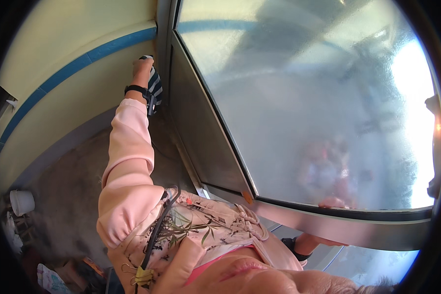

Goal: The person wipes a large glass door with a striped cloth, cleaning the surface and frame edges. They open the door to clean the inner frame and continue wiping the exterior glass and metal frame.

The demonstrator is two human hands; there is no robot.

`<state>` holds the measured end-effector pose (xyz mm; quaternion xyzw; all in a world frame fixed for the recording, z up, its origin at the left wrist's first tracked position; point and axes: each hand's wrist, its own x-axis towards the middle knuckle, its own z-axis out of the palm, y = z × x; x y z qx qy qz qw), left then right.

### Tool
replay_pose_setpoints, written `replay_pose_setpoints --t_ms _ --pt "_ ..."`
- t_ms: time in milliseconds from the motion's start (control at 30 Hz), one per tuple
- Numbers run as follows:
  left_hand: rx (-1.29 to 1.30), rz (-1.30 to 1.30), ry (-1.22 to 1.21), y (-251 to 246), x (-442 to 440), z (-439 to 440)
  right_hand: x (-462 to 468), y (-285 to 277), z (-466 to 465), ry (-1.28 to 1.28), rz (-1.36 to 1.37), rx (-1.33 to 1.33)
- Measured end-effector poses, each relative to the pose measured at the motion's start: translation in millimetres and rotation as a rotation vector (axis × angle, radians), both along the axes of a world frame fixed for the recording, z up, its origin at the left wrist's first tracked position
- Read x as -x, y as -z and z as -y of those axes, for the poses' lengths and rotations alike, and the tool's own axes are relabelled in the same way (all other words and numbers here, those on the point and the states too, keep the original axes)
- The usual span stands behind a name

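Observation:
My left hand (143, 68) reaches far forward, closed on a black-and-white striped cloth (155, 86) beside the upright metal door frame (164, 47). Whether the cloth touches the frame is hard to tell. A metal-framed door (352, 226) with a large glass pane (279, 121) and a lower metal panel (205, 125) stands before me. Around the near edge of this door my right hand (327, 240) is curled, mostly hidden by the frame. Streaks and haze cover the glass, which also shows a blurred reflection. Both wrists wear black bands.
At left runs a cream wall (95, 81) with a blue tile strip (64, 75). On the dark floor (70, 191) stands a white bucket (22, 202), with bags and boxes (70, 275) below it. A black cable (158, 231) with a yellow binder clip (144, 276) hangs on my clothing.

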<state>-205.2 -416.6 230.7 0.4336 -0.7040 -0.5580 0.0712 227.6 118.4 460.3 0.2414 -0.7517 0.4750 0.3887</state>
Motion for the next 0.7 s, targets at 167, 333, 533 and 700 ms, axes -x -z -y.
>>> replay_pose_setpoints --t_ms 167,333,533,700 --pt "-0.503 -0.503 -0.41 -63 0 6 -6 1 -3 0.283 -0.059 0.142" --pt "-0.566 -0.699 -0.11 -90 50 -50 -18 -12 -11 -0.11 0.07 0.221" --pt "0.444 -0.203 0.336 -80 62 -54 -47 -4 -12 0.052 -0.024 0.245" --pt "0.673 -0.117 0.257 -96 41 -39 -65 9 -14 0.173 -0.065 0.215"
